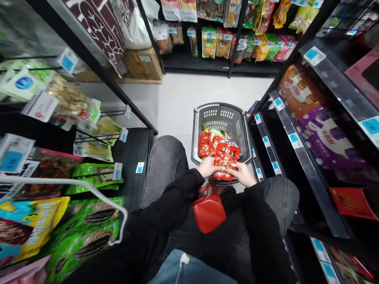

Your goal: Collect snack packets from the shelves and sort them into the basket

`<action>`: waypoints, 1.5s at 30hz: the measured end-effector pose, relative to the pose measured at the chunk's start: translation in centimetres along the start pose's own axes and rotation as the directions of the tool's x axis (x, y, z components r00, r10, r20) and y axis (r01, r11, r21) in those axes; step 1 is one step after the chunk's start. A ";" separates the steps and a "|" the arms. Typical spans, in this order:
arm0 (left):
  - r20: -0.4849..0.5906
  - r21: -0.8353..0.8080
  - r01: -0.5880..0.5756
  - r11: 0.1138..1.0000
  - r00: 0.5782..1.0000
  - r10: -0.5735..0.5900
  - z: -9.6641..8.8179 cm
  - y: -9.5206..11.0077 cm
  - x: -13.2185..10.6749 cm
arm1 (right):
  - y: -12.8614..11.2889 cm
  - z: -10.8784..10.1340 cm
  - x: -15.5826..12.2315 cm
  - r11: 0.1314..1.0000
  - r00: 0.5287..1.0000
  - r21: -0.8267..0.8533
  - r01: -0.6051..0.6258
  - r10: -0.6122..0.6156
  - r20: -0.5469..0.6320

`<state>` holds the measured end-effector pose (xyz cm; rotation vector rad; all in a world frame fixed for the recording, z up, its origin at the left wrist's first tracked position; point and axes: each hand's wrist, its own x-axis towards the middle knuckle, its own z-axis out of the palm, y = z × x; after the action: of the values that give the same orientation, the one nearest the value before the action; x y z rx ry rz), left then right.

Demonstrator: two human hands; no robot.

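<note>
Between both hands, over the near rim of a grey shopping basket (221,107), is a red snack packet (226,154). My left hand (208,167) grips its left lower edge, and my right hand (245,174) has its fingers closed on the right lower edge. Inside the basket, more red snack packets (205,143) lie beside green and yellow ones, partly covered by the held packet. A shiny red object (209,208) sits between my legs below the hands; its kind is unclear.
Shelves with hanging green snack bags (95,175) stand close on the left. On the right, shelves carry purple boxed goods (331,136). A cardboard box (143,64) rests on the floor behind left. Across the pale floor (179,95) is a black rack of snack packets (209,42).
</note>
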<state>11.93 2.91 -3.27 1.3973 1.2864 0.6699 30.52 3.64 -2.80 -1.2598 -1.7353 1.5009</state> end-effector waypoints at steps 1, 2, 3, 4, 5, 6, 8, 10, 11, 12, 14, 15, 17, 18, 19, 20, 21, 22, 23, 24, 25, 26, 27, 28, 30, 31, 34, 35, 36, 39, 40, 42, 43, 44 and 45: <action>0.000 -0.018 0.002 1.000 1.000 -0.002 0.0 0.0 0.0 | 0.1 0.0 0.0 1.000 1.000 0.002 0.010 -0.010 0.001; -0.001 -0.041 0.003 0.999 1.000 -0.003 -0.1 0.0 0.0 | 0.1 0.1 0.0 1.000 1.000 0.010 0.014 -0.014 0.003; 0.000 -0.066 0.001 0.998 1.000 -0.001 -0.1 0.0 0.0 | 0.1 0.1 0.0 1.000 1.000 0.021 0.013 -0.013 0.000; 0.002 -0.091 0.000 0.996 1.000 0.000 -0.1 0.0 -0.1 | 0.1 0.2 0.0 0.999 1.000 0.032 0.009 -0.009 -0.006; 0.004 -0.115 0.001 0.993 1.000 -0.001 -0.1 0.0 -0.1 | 0.1 0.3 0.0 0.999 1.000 0.049 0.003 -0.002 -0.015; 0.005 -0.138 0.006 0.990 1.000 -0.005 -0.1 0.0 -0.1 | 0.0 0.3 0.0 0.997 1.000 0.073 -0.005 0.007 -0.022; 0.006 -0.192 0.024 0.981 1.000 -0.024 0.1 0.0 -0.1 | -0.2 0.5 -0.1 0.989 0.999 0.143 -0.026 0.030 -0.027; 0.007 -0.250 0.040 0.967 0.999 -0.040 0.2 -0.1 -0.1 | -0.4 0.5 -0.1 0.976 0.998 0.212 -0.050 0.055 -0.018; 0.007 -0.278 0.045 0.959 0.999 -0.045 0.3 -0.1 -0.1 | -0.6 0.6 -0.2 0.970 0.998 0.235 -0.058 0.064 -0.018; 0.009 -0.304 0.051 0.951 0.999 -0.050 0.3 -0.1 -0.1 | -0.7 0.6 -0.2 0.966 0.997 0.251 -0.063 0.070 -0.020; 0.010 -0.337 0.054 0.940 0.999 -0.054 0.3 0.1 -0.2 | -0.8 0.7 -0.2 0.960 0.997 0.271 -0.065 0.075 -0.025; 0.007 -0.334 0.050 0.941 0.999 -0.051 0.3 0.2 -0.3 | -0.8 0.7 -0.2 0.958 0.997 0.281 -0.063 0.073 -0.024; -0.007 -0.277 0.032 0.960 0.999 -0.036 0.2 0.5 -0.4 | -0.8 0.7 -0.1 0.953 0.998 0.299 -0.059 0.066 -0.014; -0.018 -0.243 0.023 0.970 0.999 -0.028 0.1 0.7 -0.5 | -0.8 0.8 -0.1 0.950 0.998 0.307 -0.055 0.062 -0.012; -0.026 -0.222 0.017 0.975 0.999 -0.023 0.1 0.9 -0.6 | -0.7 0.8 -0.1 0.947 0.998 0.317 -0.052 0.059 -0.014; -0.028 -0.218 0.016 0.976 0.999 -0.023 0.1 1.1 -0.7 | -0.7 0.9 -0.1 0.943 0.998 0.329 -0.050 0.060 -0.019; -0.026 -0.228 0.018 0.973 0.999 -0.025 0.1 1.3 -0.8 | -0.7 0.9 -0.1 0.940 0.998 0.337 -0.050 0.063 -0.028; -0.022 -0.242 0.021 0.970 0.999 -0.028 0.2 1.4 -0.8 | -0.6 1.0 -0.1 0.939 0.997 0.340 -0.050 0.068 -0.041; -0.019 -0.244 0.024 0.970 0.999 -0.029 0.2 1.5 -0.9 | -0.6 1.1 -0.1 0.940 0.996 0.338 -0.049 0.071 -0.054; -0.022 -0.230 0.020 0.973 0.999 -0.026 0.3 1.5 -0.9 | -0.6 1.2 -0.1 0.942 0.995 0.333 -0.048 0.073 -0.062; -0.035 -0.205 0.009 0.979 0.999 -0.016 0.3 1.6 -0.9 | -0.5 1.3 -0.1 0.943 0.995 0.330 -0.046 0.073 -0.069; -0.052 -0.182 -0.007 0.983 0.999 -0.002 0.4 1.6 -0.9 | -0.5 1.4 -0.1 0.942 0.995 0.332 -0.045 0.073 -0.074; -0.072 -0.168 -0.025 0.985 0.997 0.013 0.4 1.5 -0.9 | -0.5 1.5 -0.1 0.940 0.994 0.339 -0.044 0.075 -0.080; -0.088 -0.167 -0.040 0.985 0.996 0.025 0.5 1.5 -0.9 | -0.5 1.6 -0.1 0.935 0.993 0.351 -0.044 0.079 -0.086; -0.108 -0.204 -0.044 0.978 0.994 0.023 0.6 1.3 -0.9 | -0.5 1.7 -0.1 0.923 0.990 0.383 -0.044 0.091 -0.105; -0.111 -0.234 -0.038 0.972 0.994 0.012 0.7 1.2 -0.9 | -0.6 1.9 -0.1 0.914 0.989 0.402 -0.044 0.097 -0.113; -0.103 -0.329 -0.015 0.944 0.994 -0.020 0.9 1.0 -0.9 | -0.9 2.4 0.0 0.879 0.985 0.475 -0.047 0.119 -0.122; -0.100 -0.351 -0.012 0.936 0.995 -0.025 1.0 1.0 -0.9 | -1.0 2.5 0.0 0.871 0.984 0.489 -0.050 0.127 -0.126; -0.102 -0.368 -0.013 0.930 0.994 -0.026 1.1 1.0 -0.9 | -1.0 2.7 0.1 0.870 0.983 0.490 -0.051 0.132 -0.131; -0.115 -0.363 -0.001 0.932 0.992 -0.044 1.1 1.1 -0.5 | -0.4 2.6 0.5 0.894 0.980 0.444 -0.067 0.142 -0.137; -0.093 -0.341 0.051 0.939 0.992 -0.088 1.1 1.1 -0.4 | 0.1 2.4 0.6 0.906 0.978 0.417 -0.080 0.152 -0.143; -0.007 -0.218 0.222 0.950 0.973 -0.229 1.1 0.6 -0.1 | 1.7 1.4 0.8 0.935 0.963 0.332 -0.124 0.193 -0.185; 0.032 -0.088 0.296 0.951 0.955 -0.294 1.2 0.2 -0.1 | 2.7 0.8 0.9 0.952 0.949 0.262 -0.160 0.221 -0.223; 0.056 0.079 0.335 0.939 0.939 -0.339 1.2 -0.4 -0.1 | 3.6 0.2 1.1 0.964 0.934 0.171 -0.204 0.244 -0.261; 0.070 0.256 0.331 0.908 0.931 -0.359 1.4 -1.0 -0.1 | 4.4 -0.3 1.4 0.970 0.927 0.063 -0.236 0.244 -0.285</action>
<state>12.80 2.19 -4.58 1.3297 1.5112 0.1918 31.52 4.76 -7.14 -1.6355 -1.4049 1.3781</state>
